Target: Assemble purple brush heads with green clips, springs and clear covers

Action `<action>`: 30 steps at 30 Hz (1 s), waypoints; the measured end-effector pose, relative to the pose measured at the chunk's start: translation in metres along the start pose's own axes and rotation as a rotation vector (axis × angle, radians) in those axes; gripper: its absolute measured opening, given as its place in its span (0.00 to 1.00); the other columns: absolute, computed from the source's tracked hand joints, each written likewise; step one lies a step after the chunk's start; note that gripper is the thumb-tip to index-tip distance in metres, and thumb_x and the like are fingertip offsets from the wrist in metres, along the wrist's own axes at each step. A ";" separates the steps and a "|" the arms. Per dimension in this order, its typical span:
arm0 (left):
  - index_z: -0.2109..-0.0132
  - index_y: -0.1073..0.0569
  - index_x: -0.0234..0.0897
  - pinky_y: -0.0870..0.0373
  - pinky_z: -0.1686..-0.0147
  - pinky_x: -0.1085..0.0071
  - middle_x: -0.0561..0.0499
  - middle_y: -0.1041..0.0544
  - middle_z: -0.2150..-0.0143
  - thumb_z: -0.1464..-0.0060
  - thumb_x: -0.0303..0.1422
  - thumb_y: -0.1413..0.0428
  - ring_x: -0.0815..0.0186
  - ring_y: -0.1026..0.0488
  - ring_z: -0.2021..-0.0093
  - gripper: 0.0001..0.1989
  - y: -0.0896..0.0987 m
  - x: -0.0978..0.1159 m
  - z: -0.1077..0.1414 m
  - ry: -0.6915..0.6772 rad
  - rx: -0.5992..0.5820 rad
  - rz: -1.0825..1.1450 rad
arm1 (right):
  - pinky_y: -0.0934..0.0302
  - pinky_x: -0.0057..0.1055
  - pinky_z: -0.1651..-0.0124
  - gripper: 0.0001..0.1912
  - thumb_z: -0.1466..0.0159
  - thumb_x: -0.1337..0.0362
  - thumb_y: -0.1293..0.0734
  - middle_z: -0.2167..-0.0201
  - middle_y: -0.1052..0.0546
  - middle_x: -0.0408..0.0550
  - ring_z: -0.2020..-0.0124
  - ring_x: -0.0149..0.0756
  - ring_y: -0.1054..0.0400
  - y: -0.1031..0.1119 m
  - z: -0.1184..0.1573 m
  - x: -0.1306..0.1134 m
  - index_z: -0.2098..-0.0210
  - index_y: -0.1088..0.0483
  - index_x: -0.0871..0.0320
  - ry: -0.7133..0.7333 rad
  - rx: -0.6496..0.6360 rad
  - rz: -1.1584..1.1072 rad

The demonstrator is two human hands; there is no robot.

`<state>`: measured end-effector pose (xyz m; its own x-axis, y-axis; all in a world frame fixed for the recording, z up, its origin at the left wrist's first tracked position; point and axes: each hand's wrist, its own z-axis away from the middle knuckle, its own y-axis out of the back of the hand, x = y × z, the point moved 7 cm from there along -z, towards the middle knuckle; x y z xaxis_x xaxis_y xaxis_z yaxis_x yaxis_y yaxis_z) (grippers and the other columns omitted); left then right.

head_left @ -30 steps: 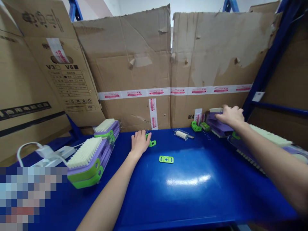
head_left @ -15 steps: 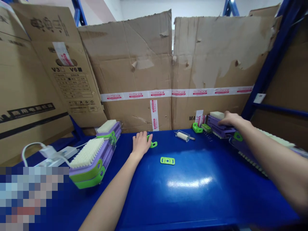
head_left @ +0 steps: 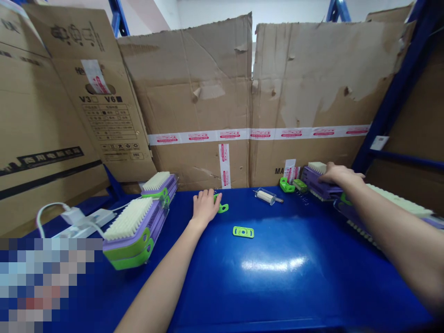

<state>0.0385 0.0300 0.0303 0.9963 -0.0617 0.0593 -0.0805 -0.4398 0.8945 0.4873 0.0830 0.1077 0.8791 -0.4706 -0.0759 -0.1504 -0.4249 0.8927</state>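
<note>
My left hand (head_left: pixel 206 206) lies at the back of the table, fingers curled down over a green plastic piece (head_left: pixel 224 208) with a hole in it; the hand hides part of that piece. At the back right, my right hand (head_left: pixel 342 176) grips the top of a purple brush block (head_left: pixel 317 183) with cream bristles, and its fingertips are partly hidden behind the hand. A flat green slotted plate (head_left: pixel 243 232) rests by itself mid-table. Close to the right hand lie a bent green bracket (head_left: pixel 286 185) and a small green block (head_left: pixel 300 186).
Purple brush blocks (head_left: pixel 130 222) with green ends are stacked at the left, beside a white power strip (head_left: pixel 85 224). More brush blocks (head_left: pixel 398 202) lie under my right forearm. A clear case with a cream roll (head_left: pixel 265 196) lies near the cardboard wall (head_left: pixel 194 106). Blue posts (head_left: pixel 385 92) stand behind.
The view has shifted slightly, so everything sits a little further right. Both hands stay at the same objects; the right fingers have changed position slightly on the brush block.
</note>
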 end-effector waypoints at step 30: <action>0.54 0.31 0.35 0.39 0.57 0.61 0.40 0.26 0.55 0.37 0.43 0.62 0.53 0.32 0.52 0.21 -0.004 0.003 0.001 -0.012 -0.017 -0.020 | 0.46 0.34 0.60 0.17 0.38 0.62 0.41 0.59 0.27 0.54 0.58 0.42 0.32 -0.018 0.173 -0.133 0.51 0.31 0.58 0.719 -0.071 -0.207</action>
<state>0.0423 0.0309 0.0267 0.9973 -0.0639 0.0356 -0.0595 -0.4255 0.9030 0.2951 0.0194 0.0245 0.9686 0.2452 0.0419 0.0583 -0.3875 0.9200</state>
